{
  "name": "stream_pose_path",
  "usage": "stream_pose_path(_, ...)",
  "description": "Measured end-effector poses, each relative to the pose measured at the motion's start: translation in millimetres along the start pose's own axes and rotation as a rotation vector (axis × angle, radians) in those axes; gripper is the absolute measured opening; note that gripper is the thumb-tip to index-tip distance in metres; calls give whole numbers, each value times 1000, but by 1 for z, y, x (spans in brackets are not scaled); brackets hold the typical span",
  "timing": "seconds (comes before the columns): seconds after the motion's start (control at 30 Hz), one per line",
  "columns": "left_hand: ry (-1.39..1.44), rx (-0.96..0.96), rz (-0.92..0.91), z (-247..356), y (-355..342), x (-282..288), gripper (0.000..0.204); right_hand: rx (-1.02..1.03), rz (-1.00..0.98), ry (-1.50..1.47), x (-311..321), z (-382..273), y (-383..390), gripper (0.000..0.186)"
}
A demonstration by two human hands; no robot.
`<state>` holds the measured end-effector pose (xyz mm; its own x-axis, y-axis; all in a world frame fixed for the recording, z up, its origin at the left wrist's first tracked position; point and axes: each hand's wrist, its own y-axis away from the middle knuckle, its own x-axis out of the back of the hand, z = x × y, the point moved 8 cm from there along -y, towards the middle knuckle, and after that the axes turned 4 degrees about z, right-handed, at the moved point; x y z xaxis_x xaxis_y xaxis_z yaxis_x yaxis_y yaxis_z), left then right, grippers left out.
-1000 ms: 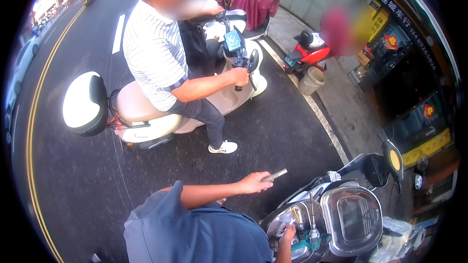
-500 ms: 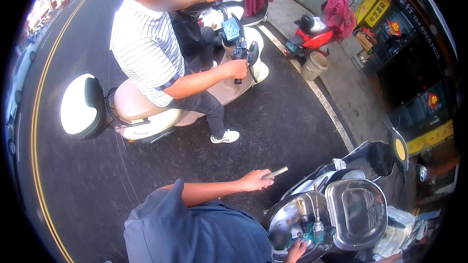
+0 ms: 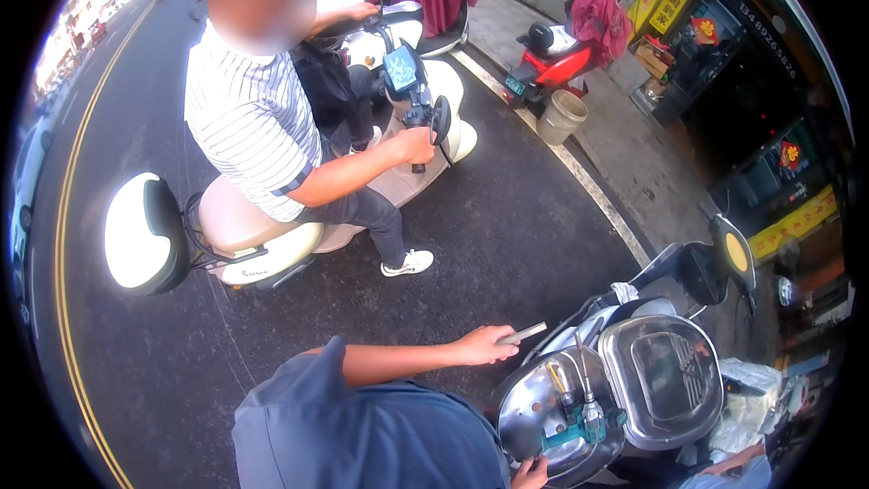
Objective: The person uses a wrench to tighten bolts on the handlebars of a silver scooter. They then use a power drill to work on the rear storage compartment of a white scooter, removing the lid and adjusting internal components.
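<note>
My left hand point(image 3: 484, 344) holds a short, pale flat bar point(image 3: 522, 333), pointing toward the right. My right hand point(image 3: 529, 471) has its fingers bent at the near rim of an open, shiny top box point(image 3: 514, 403) at the bottom of the view; what they grip is unclear. Just above that hand, a teal power tool point(image 3: 572, 426) lies in the box, with long thin tool shafts beside it. The box's clear-grey lid point(image 3: 661, 380) is folded back to the right, on a parked scooter point(image 3: 674, 267).
Across from me, a person in a striped shirt point(image 3: 253, 127) sits on a cream scooter point(image 3: 249, 213) with a white rear box point(image 3: 136, 235). Beyond are a red scooter point(image 3: 559, 63), a bucket point(image 3: 561, 118) and a shopfront point(image 3: 724, 100). Another person's arm point(image 3: 738, 462) shows lower right.
My right hand has moved down from inside the box toward its near rim. My left hand still holds the bar. The seated person and scooters appear further left as the view shifts.
</note>
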<state>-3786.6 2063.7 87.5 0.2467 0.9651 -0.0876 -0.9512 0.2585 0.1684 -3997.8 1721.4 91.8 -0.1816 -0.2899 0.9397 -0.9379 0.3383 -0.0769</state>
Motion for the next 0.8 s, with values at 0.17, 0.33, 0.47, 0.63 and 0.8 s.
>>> stream_pose_path(0.17, -53, 46, -46, 0, -1, 6, 29, -22, -9, 53, 5, -15, -1, 34)
stream_pose_path(0.33, -53, 69, -25, -17, -2, 17, 30, -6, -13, 81, -3, 0, -1, 37)
stream_pose_path(0.47, -32, 92, -2, -22, -2, 25, 30, -29, 9, 39, -16, 16, 4, 32)
stream_pose_path(0.63, -29, 48, 40, -26, -6, 30, 29, 8, -70, 136, -22, 10, -2, 35)
stream_pose_path(0.8, 9, 28, 56, -17, -9, 24, 28, -38, -63, 116, -23, 12, -6, 36)
